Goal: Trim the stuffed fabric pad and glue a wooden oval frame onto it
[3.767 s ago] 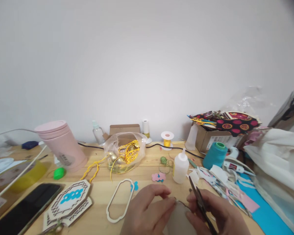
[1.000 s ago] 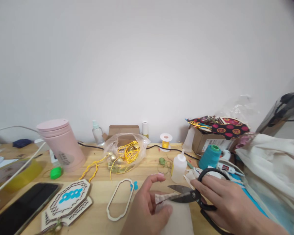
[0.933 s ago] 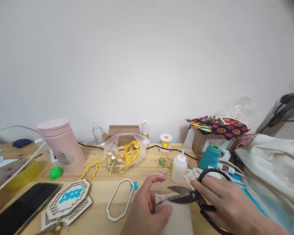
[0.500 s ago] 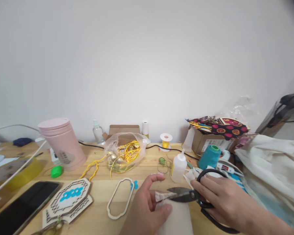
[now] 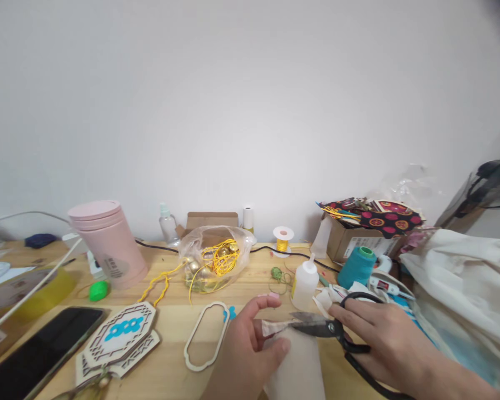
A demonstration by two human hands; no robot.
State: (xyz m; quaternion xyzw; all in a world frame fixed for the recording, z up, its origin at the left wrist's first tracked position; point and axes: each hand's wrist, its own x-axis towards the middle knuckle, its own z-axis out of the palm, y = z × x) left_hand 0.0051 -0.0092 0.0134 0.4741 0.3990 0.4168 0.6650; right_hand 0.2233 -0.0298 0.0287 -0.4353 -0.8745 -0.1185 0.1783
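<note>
One pair of black scissors, blades parted, reaches a narrow strip at the upper edge of a white cloth, low and just right of centre over a wooden tabletop. The right hand has its grip closed around the scissors' handles. The left hand has its grip closed on the cloth, thumb on top, index finger raised and curved. Just beyond the cloth stands a white bottle; left of the left hand lies a pale frame. Farther left are a black phone and a pink cup.
</note>
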